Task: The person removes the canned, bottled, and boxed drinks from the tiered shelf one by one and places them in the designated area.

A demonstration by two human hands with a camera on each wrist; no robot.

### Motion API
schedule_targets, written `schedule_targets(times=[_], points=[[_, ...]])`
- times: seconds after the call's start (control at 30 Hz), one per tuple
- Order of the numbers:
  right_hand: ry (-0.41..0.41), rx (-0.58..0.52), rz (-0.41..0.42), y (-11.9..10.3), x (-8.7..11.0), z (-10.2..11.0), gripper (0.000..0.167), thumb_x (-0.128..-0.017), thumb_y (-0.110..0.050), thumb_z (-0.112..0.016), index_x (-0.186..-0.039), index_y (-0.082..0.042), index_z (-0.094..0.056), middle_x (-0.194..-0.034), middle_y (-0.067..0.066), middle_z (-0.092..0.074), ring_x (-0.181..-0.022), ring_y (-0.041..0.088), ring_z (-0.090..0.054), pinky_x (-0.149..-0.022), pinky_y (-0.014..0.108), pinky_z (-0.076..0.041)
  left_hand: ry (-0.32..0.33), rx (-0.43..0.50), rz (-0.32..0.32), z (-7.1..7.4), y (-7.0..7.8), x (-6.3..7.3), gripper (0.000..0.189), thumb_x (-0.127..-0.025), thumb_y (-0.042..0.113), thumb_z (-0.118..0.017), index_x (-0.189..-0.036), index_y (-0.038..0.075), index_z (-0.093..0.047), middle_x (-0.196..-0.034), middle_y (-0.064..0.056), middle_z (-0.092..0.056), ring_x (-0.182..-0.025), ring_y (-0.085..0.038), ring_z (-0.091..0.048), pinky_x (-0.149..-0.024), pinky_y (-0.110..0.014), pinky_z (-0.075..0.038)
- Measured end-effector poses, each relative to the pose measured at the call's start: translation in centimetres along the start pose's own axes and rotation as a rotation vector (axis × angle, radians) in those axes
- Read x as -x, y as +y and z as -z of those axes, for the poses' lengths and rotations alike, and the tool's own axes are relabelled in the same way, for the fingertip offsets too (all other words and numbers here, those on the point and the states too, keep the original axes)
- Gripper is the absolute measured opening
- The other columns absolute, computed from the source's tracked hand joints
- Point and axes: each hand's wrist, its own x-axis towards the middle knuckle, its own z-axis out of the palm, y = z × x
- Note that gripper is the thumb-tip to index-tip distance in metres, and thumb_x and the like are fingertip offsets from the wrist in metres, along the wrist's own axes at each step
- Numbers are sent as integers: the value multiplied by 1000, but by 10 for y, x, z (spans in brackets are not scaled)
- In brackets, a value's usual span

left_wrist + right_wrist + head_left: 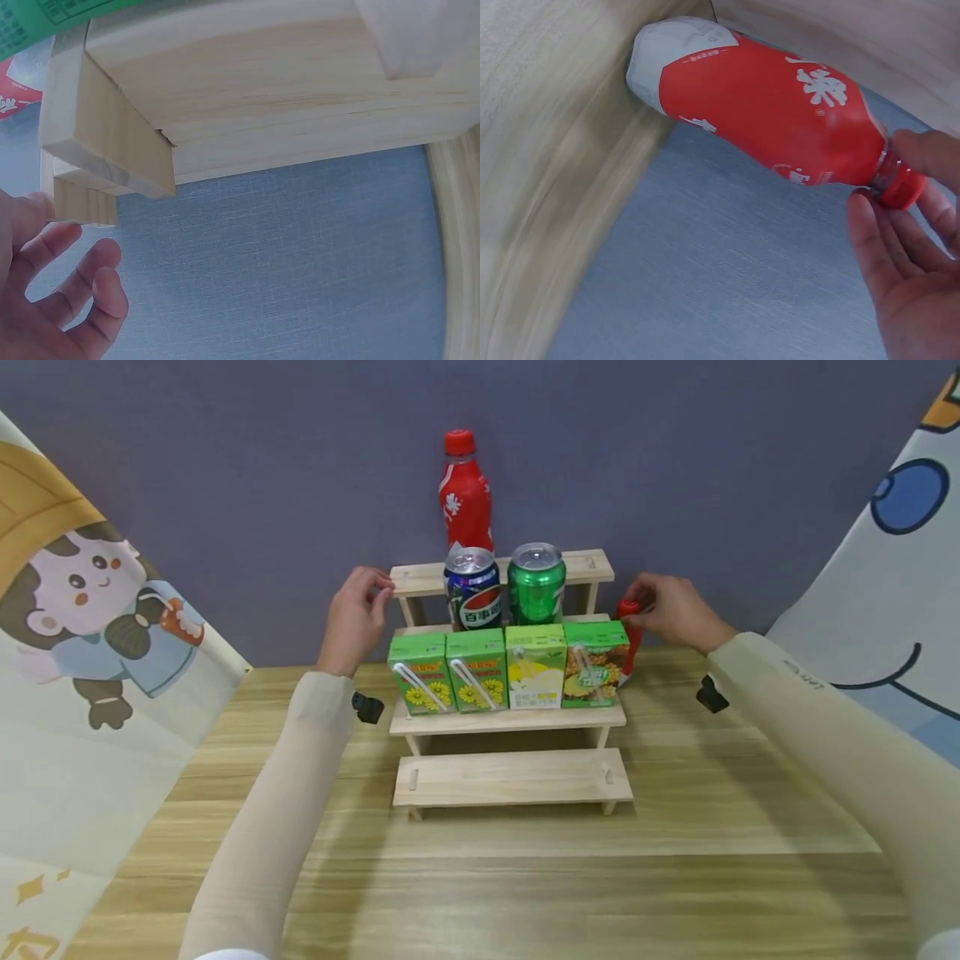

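left grip [356, 620]: loosely spread, touching wooden rack [513, 778] at top left | right grip [675, 610]: pinching red bottle [772, 112] at its top, beside rack

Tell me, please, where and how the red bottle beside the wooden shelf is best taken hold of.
The red bottle: probably by its cap and neck, from above and the person's right; the neck is narrower than the body, the cap points up, and the wooden shelf stands close on the left.
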Motion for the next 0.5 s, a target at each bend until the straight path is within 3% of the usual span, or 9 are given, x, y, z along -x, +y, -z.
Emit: schedule_targets(times=[0.27, 0.5], points=[[-19, 30, -22, -5, -2, 7, 28, -89, -17, -66, -111, -2, -56, -107, 18, -60, -94, 32, -57, -73, 48, -48, -9, -2, 5, 1, 0, 1, 20, -99, 19, -49, -104, 4, -61, -115, -5, -55, -89, -20, -55, -77, -36, -47], [47, 0, -16, -22, 0, 29, 33, -90, -21, -64, -115, -1, -56, -116, 21, -55, -100, 38, -55, -82, 53, -44, -8, -2, 5, 1, -1, 1, 19, -99, 18, -49, -104, 4, -61, -115, -5, -55, -89, -19, -55, -77, -35, -46]])
